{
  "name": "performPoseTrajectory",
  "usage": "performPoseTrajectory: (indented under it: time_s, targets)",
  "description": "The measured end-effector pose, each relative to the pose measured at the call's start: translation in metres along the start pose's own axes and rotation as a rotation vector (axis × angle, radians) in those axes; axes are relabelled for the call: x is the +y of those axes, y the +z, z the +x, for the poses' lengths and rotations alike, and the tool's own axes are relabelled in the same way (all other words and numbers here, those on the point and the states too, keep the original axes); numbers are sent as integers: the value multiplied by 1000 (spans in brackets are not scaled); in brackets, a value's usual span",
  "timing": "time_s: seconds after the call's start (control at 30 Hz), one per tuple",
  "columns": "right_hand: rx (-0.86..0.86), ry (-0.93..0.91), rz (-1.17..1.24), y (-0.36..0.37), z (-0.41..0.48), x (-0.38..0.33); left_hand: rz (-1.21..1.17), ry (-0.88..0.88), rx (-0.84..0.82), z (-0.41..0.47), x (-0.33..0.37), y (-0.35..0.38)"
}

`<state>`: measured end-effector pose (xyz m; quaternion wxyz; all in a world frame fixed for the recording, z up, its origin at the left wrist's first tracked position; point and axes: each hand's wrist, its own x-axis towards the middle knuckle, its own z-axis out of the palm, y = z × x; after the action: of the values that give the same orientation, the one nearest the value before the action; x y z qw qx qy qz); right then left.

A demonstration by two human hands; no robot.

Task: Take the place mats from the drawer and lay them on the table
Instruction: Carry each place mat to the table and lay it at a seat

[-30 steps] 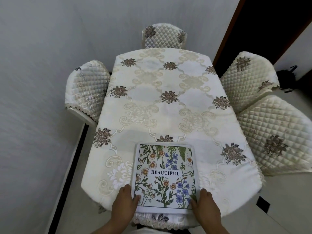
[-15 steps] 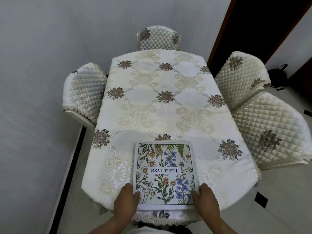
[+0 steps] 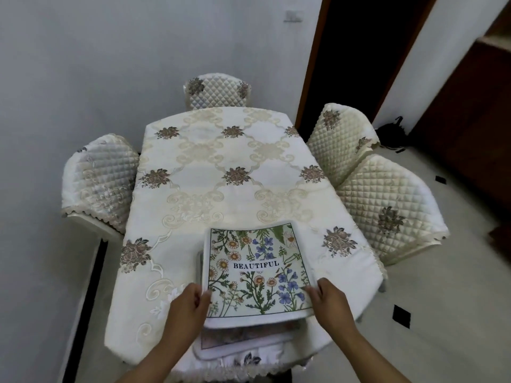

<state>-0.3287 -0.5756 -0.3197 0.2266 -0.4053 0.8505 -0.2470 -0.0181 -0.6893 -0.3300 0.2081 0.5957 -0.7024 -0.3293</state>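
A white place mat (image 3: 257, 269) printed with flowers and the word BEAUTIFUL is lifted off a stack at the near end of the table (image 3: 221, 167). My left hand (image 3: 185, 305) pinches its near left edge and my right hand (image 3: 330, 299) grips its near right edge. Under it lies the rest of the stack of place mats (image 3: 243, 338), flat on the cream embroidered tablecloth, mostly hidden by the raised mat.
Quilted cream chairs stand around the table: one on the left (image 3: 102, 183), one at the far end (image 3: 218, 89), two on the right (image 3: 343, 139) (image 3: 387, 208). A dark doorway (image 3: 359, 56) opens behind. A grey wall runs along the left.
Both hands have lifted the top mat off the stack and shifted it slightly right, exposing the mats beneath. The view has pulled back and tilted up.
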Motion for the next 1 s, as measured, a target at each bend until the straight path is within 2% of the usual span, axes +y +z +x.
performPoseTrajectory:
  time_s: [0.27,0.43,0.77,1.0]
  targets:
    - [159,-37,71,-73,10,29,-61,134,53,5,81,22]
    - [213,-83,14,-128,11,72,-61,243,66,-15,142,52]
    - [275,-119,27,-280,11,219,-23,283,78,-85,292,175]
    - [294,-121,21,-340,34,277,-24,265,92,-99,355,229]
